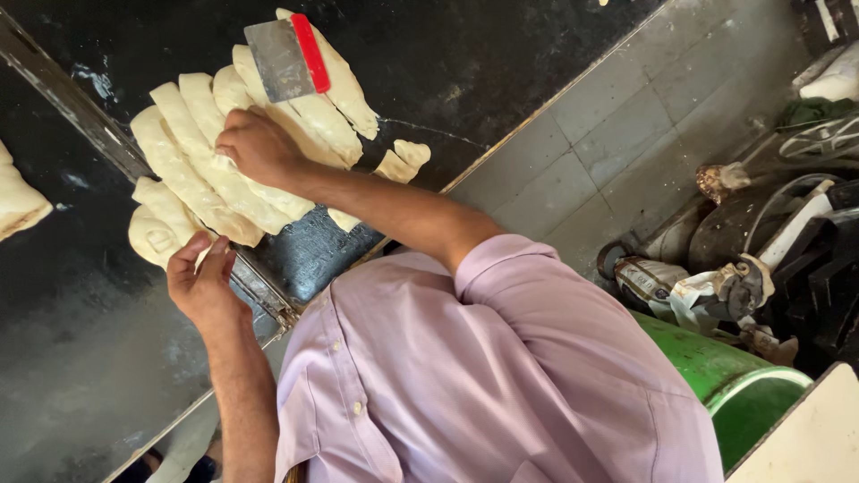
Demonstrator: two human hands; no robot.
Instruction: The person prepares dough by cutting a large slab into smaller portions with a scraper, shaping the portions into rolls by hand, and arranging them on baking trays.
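Note:
Several long pale dough strips (192, 170) lie side by side on a dark oily worktop (465, 54). My right hand (258, 146) rests on the middle of the strips, fingers curled down around one. My left hand (202, 279) pinches the near edge of a folded dough piece (154, 234) at the lower end of the row. A steel dough scraper with a red handle (286, 58) lies flat on the far strips, with no hand on it. Two small dough scraps (403, 161) sit to the right of the row.
A metal rail (76, 103) crosses the worktop at left, with another dough lump (18, 201) beyond it. The worktop's edge runs beside a grey tiled floor (626, 134). A green drum (743, 394) and dark cluttered gear (769, 241) stand at right.

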